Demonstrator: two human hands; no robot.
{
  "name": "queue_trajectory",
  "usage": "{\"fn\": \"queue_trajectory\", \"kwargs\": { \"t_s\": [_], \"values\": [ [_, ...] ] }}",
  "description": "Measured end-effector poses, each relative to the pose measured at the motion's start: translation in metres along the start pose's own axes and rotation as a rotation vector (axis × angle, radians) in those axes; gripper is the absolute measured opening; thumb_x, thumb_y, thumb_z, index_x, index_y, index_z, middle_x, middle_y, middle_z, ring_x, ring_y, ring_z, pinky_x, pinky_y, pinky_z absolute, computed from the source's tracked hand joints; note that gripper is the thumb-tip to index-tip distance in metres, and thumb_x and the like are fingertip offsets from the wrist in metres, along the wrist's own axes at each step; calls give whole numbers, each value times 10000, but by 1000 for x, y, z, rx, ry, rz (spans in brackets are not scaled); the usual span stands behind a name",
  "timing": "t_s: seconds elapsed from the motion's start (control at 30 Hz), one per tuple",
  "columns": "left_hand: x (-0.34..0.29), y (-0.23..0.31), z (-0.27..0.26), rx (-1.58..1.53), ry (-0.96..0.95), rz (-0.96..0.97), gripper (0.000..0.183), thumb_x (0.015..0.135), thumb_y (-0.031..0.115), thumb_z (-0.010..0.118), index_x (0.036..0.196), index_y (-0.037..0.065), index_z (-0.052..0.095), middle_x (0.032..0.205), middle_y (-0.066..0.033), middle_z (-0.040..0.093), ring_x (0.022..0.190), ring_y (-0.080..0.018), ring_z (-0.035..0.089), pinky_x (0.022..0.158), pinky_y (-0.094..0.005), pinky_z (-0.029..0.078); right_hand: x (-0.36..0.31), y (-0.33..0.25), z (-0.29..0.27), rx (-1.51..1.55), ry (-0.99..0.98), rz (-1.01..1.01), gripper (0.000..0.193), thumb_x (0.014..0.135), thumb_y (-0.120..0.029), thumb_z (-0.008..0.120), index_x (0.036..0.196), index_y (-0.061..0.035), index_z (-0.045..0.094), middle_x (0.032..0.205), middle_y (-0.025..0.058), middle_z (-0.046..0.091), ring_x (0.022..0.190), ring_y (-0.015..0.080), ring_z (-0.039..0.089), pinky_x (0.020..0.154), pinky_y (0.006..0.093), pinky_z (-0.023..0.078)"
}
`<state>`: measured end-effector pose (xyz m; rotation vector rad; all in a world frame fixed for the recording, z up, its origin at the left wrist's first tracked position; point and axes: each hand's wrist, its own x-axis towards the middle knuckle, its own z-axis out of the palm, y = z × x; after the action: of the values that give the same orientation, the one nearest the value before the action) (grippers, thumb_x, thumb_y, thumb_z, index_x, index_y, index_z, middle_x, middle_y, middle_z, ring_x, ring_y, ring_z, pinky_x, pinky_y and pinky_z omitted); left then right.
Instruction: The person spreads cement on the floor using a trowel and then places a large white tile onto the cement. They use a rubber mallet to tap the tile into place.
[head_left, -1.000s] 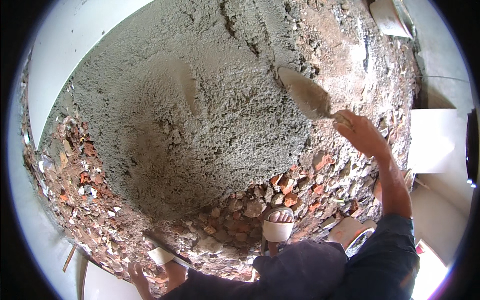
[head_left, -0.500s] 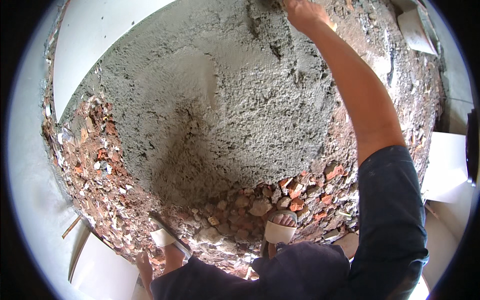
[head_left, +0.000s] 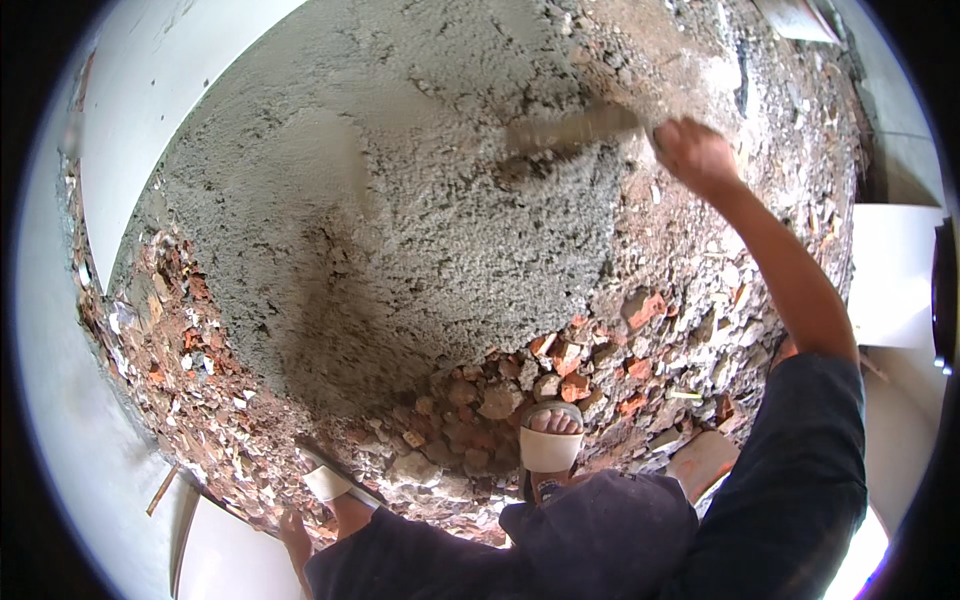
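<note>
The right hand (head_left: 700, 158) has come back from farther up the concrete (head_left: 450, 240), its grip closed around the handle of the trowel (head_left: 575, 130), so work seems centred on the concrete's right border. The trowel, blurred and grey-brown, overlaps that ragged border, contact unclear. The left hand (head_left: 295, 538) hangs beyond the concrete's near-left edge; I cannot tell its grip.

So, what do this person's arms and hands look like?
The right hand shows no glove, and its forearm is bare, without a visible watch. A dark, navy-looking sleeve ends near the elbow. The left hand looks gloveless; its sleeve is unclear.
</note>
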<state>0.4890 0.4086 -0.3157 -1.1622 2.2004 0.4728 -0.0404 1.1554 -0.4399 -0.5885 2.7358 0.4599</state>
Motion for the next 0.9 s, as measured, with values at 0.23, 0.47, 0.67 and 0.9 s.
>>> {"fn": "queue_trajectory", "kwargs": {
  "t_s": [0.23,0.47,0.67,0.9],
  "values": [
    [24,-1,-5,80,127,-7,419,935,337,486,1115,-30,577,1057,-222,595,958,-329,569,854,-409,434,63,-10,-14,146,69,270,255,951,-283,459,1137,-113,499,945,68,648,853,229,634,733,326,557],
    [42,-7,-1,14,64,19,445,951,348,467,1157,-37,547,1118,-229,562,984,-326,553,857,-399,430,-103,-38,42,206,401,-111,122,913,-200,547,945,-85,519,824,38,594,709,158,591,582,279,549],
    [53,-27,4,-24,79,203,474,950,359,475,1173,-54,534,1120,-220,562,1012,-314,538,901,-388,408,-156,-48,24,230,226,-41,90,883,-181,596,915,-97,589,753,35,603,693,143,578,601,260,547],
    [45,12,-6,42,34,217,495,954,365,468,1194,-64,524,1154,-232,574,1067,-336,541,930,-387,403,-168,-83,25,246,78,112,112,943,-164,489,948,-84,567,727,98,579,621,170,555,479,275,521]
  ]
}}
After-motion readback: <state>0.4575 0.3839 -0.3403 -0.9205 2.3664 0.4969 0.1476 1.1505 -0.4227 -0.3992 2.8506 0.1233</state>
